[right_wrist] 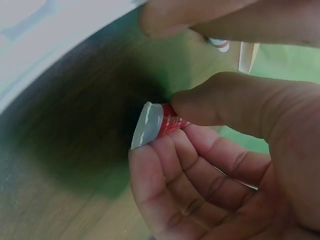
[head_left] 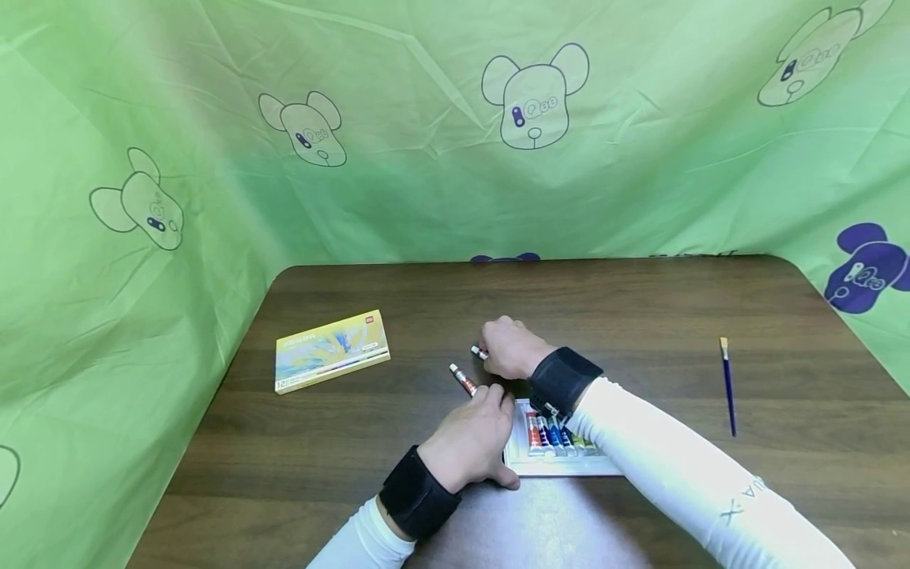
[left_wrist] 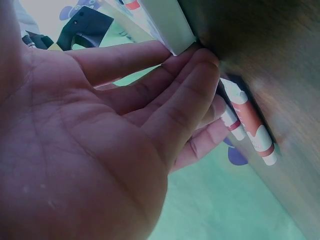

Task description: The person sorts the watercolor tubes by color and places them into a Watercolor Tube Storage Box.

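Note:
My right hand (head_left: 513,348) is beyond the far left corner of a white tray (head_left: 569,468), pinching a small paint tube (right_wrist: 170,120) between thumb and fingers. The tube has a red label and a flat crimped end. Its pale cap end pokes out left of the hand in the head view. My left hand (head_left: 472,436) rests at the tray's left end, fingers touching the edge and thumb by the front corner. Just past the left fingertips lies an orange-red and white paint tube (head_left: 462,379) on the table. Several coloured paint tubes (head_left: 550,435) lie side by side in the tray, partly covered by my right forearm.
A yellow and blue flat box (head_left: 332,351) lies at the left of the brown table (head_left: 419,292). On the right is a paintbrush (head_left: 728,387) with a dark blue handle. A green curtain (head_left: 412,197) hangs behind the table.

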The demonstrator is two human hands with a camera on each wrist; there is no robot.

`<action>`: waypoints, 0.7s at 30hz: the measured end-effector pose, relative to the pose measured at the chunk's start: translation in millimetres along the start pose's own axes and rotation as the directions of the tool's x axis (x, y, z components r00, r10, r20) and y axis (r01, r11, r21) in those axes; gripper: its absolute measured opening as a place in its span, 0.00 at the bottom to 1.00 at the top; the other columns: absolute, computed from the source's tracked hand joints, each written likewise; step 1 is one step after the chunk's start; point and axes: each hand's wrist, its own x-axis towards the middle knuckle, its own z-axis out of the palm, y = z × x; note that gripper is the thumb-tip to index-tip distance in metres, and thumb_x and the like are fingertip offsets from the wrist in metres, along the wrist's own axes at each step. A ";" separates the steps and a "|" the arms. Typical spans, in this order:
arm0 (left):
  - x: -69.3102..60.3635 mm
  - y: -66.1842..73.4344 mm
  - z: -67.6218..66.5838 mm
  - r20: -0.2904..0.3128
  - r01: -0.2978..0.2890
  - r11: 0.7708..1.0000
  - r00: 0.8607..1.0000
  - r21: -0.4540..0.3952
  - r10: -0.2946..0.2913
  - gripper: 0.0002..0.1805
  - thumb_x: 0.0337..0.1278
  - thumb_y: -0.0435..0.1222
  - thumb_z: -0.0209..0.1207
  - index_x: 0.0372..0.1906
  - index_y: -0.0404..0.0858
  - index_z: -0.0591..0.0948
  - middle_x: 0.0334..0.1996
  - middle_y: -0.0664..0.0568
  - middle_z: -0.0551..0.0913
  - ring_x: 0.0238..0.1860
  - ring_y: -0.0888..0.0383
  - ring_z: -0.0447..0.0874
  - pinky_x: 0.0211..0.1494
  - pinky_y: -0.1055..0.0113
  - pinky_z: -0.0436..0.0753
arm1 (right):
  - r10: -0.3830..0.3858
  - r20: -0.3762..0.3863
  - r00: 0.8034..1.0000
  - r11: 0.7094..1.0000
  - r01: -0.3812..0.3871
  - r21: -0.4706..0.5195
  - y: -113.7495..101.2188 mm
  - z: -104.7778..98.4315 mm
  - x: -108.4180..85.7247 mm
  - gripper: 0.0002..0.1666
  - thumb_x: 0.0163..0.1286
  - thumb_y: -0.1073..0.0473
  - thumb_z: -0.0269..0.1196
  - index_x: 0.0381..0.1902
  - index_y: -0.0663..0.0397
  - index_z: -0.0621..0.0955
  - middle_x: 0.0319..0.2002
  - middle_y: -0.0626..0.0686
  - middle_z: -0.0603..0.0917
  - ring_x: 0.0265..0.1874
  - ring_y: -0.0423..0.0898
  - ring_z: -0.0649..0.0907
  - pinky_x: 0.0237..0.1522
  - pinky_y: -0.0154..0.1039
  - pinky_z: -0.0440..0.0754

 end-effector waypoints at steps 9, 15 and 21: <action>0.1 -1.8 2.7 0.009 0.012 0.998 1.000 -0.054 -0.011 0.60 0.31 0.63 0.83 0.70 0.33 0.75 0.58 0.49 0.78 0.56 0.56 0.76 0.64 0.67 0.80 | 0.037 -0.046 0.998 0.996 -0.034 0.084 14.5 -4.7 -15.2 0.20 0.55 0.65 0.69 0.15 0.47 0.70 0.19 0.46 0.66 0.22 0.46 0.69 0.24 0.37 0.61; -0.8 -3.9 7.0 -0.027 0.003 0.997 1.000 -0.076 -0.005 0.62 0.29 0.62 0.83 0.70 0.31 0.74 0.57 0.48 0.78 0.57 0.55 0.76 0.64 0.66 0.81 | 0.070 -0.159 0.985 0.989 -0.049 0.136 24.6 -4.8 -39.3 0.10 0.51 0.64 0.68 0.19 0.49 0.77 0.18 0.45 0.73 0.22 0.45 0.74 0.24 0.38 0.68; -1.9 -3.9 10.4 -0.047 0.030 0.995 0.998 -0.095 -0.035 0.62 0.26 0.63 0.84 0.69 0.32 0.75 0.55 0.48 0.79 0.55 0.54 0.77 0.62 0.65 0.83 | 0.130 -0.214 0.968 0.968 -0.077 0.240 26.8 0.0 -71.4 0.08 0.53 0.64 0.68 0.34 0.57 0.86 0.25 0.47 0.84 0.25 0.42 0.80 0.30 0.40 0.78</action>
